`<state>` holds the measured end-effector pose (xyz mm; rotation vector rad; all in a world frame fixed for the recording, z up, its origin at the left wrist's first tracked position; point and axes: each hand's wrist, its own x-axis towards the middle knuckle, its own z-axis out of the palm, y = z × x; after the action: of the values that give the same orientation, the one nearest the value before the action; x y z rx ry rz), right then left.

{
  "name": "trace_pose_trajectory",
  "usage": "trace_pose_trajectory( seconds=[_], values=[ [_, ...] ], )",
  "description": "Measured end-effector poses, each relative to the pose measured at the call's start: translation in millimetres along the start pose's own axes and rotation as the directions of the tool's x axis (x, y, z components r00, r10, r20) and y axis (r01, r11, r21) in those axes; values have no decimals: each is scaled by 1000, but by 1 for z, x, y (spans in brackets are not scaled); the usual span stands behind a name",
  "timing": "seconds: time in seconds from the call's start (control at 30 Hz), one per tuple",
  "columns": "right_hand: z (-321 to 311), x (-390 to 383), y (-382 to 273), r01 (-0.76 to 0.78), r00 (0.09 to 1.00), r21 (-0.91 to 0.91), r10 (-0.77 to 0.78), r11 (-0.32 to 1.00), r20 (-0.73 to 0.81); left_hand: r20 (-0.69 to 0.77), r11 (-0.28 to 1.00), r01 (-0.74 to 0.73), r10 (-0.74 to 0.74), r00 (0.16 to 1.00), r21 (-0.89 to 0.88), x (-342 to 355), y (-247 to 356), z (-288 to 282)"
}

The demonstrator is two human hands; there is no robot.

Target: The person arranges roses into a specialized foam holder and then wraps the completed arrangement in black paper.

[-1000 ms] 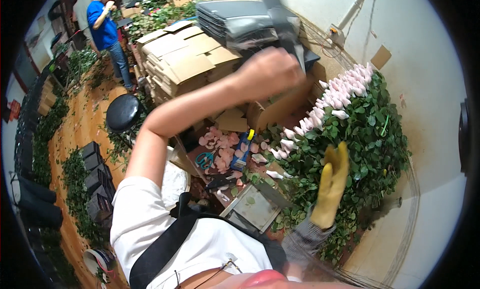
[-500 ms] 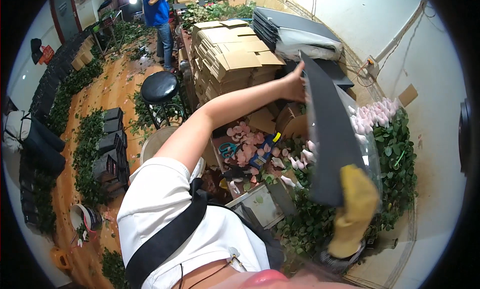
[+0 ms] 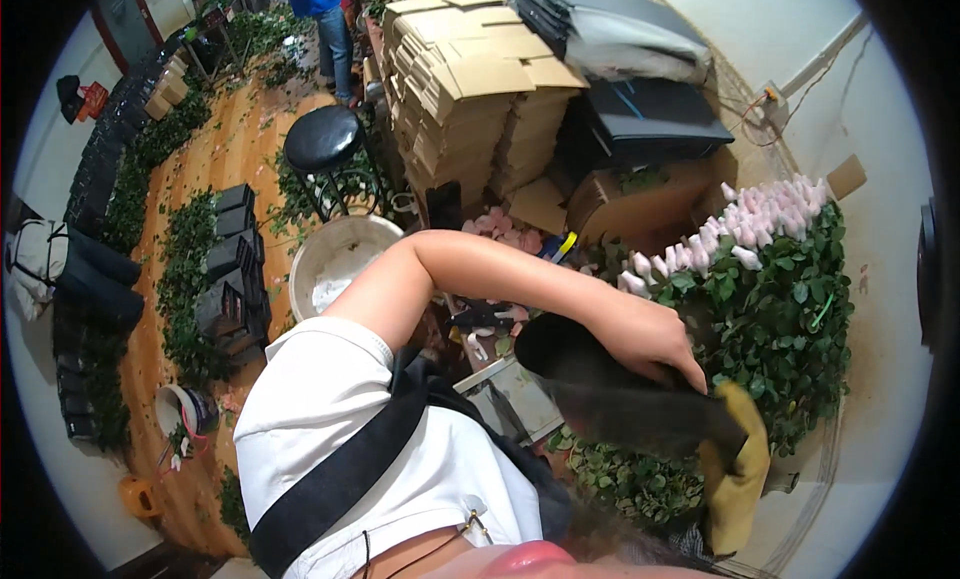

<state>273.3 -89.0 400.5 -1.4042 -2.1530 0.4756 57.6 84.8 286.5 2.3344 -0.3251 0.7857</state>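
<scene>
A dark flat sheet (image 3: 620,399) is gripped at lower right of the frame, its long axis slanting from centre down to the right. The bare left hand (image 3: 650,339) is closed over its upper edge; the yellow-gloved right hand (image 3: 735,459) is clamped on its lower-right end, beside the pink roses (image 3: 750,229).

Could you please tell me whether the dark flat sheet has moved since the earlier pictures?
Yes. The dark flat sheet has come down from near the stacked cardboard boxes to lie low before the pink roses, held by both hands.
</scene>
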Motion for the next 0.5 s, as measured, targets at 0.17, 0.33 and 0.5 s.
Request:
trace_pose_trajectory(
  seconds=[0.17,0.33,0.5],
  values=[
    [42,-6,27,11,977,-143,19,990,212,-59,958,139,-159,985,-251,-47,-15,53],
    [105,-27,79,17,986,-290,32,957,162,-310,641,705,-766,563,-304,-144,-65,80],
    [191,-23,96,-60,977,-327,122,943,174,-256,420,899,-862,439,125,-241,-90,112]
  ],
)
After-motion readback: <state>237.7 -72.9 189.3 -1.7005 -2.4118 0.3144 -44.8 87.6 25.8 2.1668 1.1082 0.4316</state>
